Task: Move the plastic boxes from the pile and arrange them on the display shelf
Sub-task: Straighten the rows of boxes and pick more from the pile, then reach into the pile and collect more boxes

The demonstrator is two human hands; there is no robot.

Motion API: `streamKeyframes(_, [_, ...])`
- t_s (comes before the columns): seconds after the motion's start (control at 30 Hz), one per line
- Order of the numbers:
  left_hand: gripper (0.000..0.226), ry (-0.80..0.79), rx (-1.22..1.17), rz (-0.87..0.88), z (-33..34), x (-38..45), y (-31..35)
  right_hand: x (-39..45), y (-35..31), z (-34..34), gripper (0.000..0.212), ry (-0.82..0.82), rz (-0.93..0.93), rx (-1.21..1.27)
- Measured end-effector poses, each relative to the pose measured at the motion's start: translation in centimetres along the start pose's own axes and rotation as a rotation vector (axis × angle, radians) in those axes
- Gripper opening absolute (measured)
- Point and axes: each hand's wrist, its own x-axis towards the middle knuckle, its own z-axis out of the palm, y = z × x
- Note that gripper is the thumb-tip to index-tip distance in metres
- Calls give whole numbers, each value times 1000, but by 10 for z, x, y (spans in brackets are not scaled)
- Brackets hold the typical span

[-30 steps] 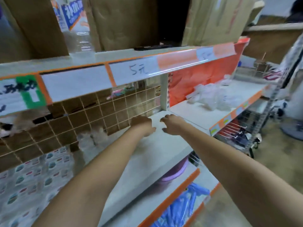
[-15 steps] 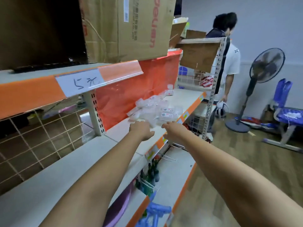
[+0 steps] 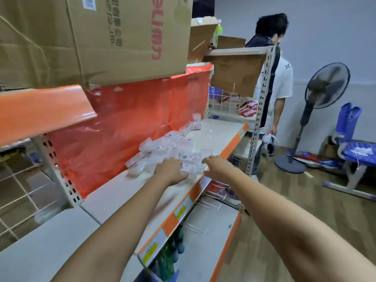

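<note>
Plastic boxes [image 3: 168, 147]: small clear cases w/ white labels carrying red marks, print too small to read. They lie in a loose pile on the display shelf [image 3: 215, 135], spread from the orange backing toward the front edge, some flat, some tilted. Shelf is pale and smooth w/ an orange front strip bearing yellow-green tags, writing unreadable.

Left hand [image 3: 170, 169] is at the near edge of the pile, palm down, fingers bent over the boxes; can't tell if it has hold of one. Right hand [image 3: 216, 164] is just beside it at the shelf's front edge, fingers bent toward the same boxes; grip also can't be told.

Backing is crinkled glossy orange plastic sheet [image 3: 126, 127]. Above sits a cardboard carton [image 3: 97, 37] w/ red letters partly cut off, plus black Chinese print ending "LTD". A person [image 3: 281, 82] in a white T-shirt stands past the shelf end; beyond, a pedestal fan [image 3: 325, 86] & blue chair [image 3: 354, 143] on wood-look floor
</note>
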Motion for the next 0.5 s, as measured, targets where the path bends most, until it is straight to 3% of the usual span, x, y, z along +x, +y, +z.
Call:
streamKeyframes(0.27, [88, -199, -127, 105, 15, 53, -34, 82, 11, -1, 49, -46, -61, 130])
streamKeyframes(0.5, [73, -157, -246, 141, 28, 64, -44, 116, 2, 13, 46, -102, -80, 248])
